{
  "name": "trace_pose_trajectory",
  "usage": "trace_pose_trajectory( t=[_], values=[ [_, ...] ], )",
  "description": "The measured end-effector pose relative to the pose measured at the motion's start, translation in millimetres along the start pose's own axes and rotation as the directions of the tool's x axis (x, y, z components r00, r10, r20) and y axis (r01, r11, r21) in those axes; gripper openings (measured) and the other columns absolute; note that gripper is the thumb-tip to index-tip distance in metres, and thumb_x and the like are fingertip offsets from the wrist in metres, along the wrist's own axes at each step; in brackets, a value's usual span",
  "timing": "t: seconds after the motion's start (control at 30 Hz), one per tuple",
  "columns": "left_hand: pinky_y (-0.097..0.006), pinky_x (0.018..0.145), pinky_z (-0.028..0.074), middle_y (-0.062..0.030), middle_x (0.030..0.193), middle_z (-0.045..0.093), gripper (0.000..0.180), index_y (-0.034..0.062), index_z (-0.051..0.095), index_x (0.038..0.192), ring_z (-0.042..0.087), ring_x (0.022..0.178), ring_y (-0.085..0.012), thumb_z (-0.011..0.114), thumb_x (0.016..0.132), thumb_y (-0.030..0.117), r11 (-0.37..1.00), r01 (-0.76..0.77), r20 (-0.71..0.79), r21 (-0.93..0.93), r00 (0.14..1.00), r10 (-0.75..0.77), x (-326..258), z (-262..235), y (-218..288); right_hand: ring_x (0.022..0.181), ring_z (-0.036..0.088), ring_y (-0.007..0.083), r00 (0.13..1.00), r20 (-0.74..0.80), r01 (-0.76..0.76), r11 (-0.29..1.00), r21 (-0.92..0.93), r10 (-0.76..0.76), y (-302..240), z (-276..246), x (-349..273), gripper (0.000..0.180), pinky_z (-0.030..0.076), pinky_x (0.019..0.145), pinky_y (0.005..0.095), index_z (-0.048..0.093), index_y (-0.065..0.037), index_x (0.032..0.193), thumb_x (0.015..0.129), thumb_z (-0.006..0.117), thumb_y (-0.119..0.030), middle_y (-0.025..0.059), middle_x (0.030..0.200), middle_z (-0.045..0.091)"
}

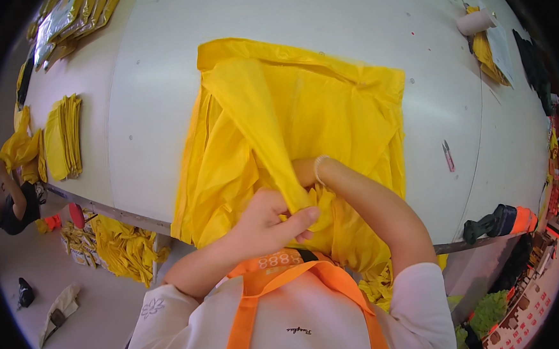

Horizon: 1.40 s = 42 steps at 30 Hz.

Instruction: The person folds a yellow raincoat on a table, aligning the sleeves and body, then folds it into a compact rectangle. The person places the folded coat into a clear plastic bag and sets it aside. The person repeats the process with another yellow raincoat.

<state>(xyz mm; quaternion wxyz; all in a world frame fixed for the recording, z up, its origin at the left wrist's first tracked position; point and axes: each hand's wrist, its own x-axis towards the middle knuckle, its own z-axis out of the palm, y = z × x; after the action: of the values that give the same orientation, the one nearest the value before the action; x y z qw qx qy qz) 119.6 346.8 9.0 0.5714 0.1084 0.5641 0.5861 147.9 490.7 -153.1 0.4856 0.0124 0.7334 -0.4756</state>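
A large piece of yellow cloth, perhaps a garment, lies in loose folds on the table in front of me and hangs over its near edge. One long narrow fold runs from its far left corner down toward me. My left hand is closed on the near end of this fold, thumb on top. To its right, my right hand reaches across behind the fold. Its fingers are hidden by the cloth, so their grip does not show. A pale beaded bracelet circles that wrist.
The white table carries a folded yellow stack and bagged yellow packs on the left. Small pink-handled snips and a paper roll lie right. Yellow cloth is heaped below the left edge. Another person handles yellow cloth far left.
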Motion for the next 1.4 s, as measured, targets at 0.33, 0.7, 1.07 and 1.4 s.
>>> trace_pose_trajectory(
  t=[0.33,0.7,1.07,1.4],
  values=[
    [-0.025,0.067,0.047,-0.0089,0.095,0.064,0.02,-0.002,0.061,0.096,0.059,0.073,-0.0151,0.056,0.077,-0.002,0.806,-0.344,-0.292,0.482,0.804,0.517,33.3,-93.1,-16.7,0.087,0.063,0.0279,0.328,-0.942,0.404,0.912,0.077,-0.066,10.0,-11.5,-106.5,0.022,0.051,0.074,0.0329,0.059,-0.002,0.102,0.083,0.052,0.003,0.015,0.096,0.064],
    [-0.035,0.08,0.05,-0.0127,0.106,0.064,0.023,0.0009,0.064,0.087,0.06,0.099,-0.027,0.052,0.068,-0.006,0.267,-0.47,0.09,0.841,0.608,0.789,68.1,-114.0,-10.5,0.087,0.062,0.029,0.308,-0.911,0.036,0.961,-0.275,-0.273,81.4,78.7,-123.6,0.031,0.051,0.073,0.0318,0.062,-0.004,0.099,0.073,0.053,0.01,0.013,0.106,0.063],
    [-0.039,0.082,0.044,-0.0057,0.094,0.062,0.028,0.0098,0.061,0.097,0.058,0.09,-0.0251,0.069,0.07,0.012,-0.092,-0.652,0.531,0.753,0.519,0.67,51.9,-73.6,-76.8,0.063,0.041,0.0047,0.149,-0.972,0.225,0.951,0.214,0.183,89.7,-9.2,-154.3,0.015,0.037,0.057,0.0201,0.059,0.002,0.09,0.091,0.057,-0.013,-0.0033,0.07,0.05],
    [-0.037,0.083,0.045,-0.0095,0.107,0.057,0.03,0.0072,0.056,0.098,0.054,0.1,-0.0262,0.067,0.076,0.025,0.188,-0.227,0.081,0.956,0.816,0.573,116.9,-55.7,-142.2,0.062,0.041,0.0038,0.263,-0.95,0.281,0.929,0.242,0.168,74.5,-18.9,-144.8,0.014,0.036,0.056,0.0196,0.058,0.0,0.089,0.091,0.057,-0.014,-0.0036,0.068,0.049]
  ],
)
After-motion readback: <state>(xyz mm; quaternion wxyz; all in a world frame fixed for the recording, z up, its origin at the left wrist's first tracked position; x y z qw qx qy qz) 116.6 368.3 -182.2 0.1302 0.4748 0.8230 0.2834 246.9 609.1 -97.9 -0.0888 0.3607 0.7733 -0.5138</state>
